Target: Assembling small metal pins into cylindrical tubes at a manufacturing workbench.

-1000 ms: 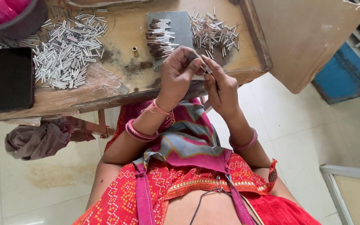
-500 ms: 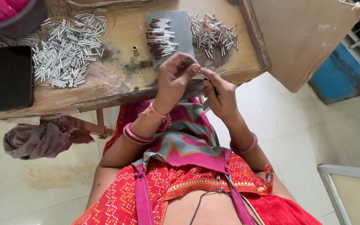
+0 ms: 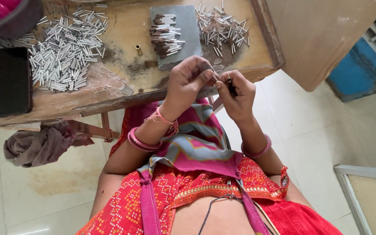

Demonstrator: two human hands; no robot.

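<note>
Tube [image 3: 228,81], small and dark-tipped, is pinched between the fingers of both the left hand [image 3: 190,82] and right hand [image 3: 238,93] above the counter [image 3: 122,93] edge, with a small finished stack [image 3: 165,35] done and big loose piles [image 3: 64,48] seemingly left.

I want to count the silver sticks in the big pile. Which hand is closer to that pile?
The left hand. It is raised at the table's near edge, to the right of the big pile of silver sticks. The right hand is farther right, beyond the left hand.
</note>
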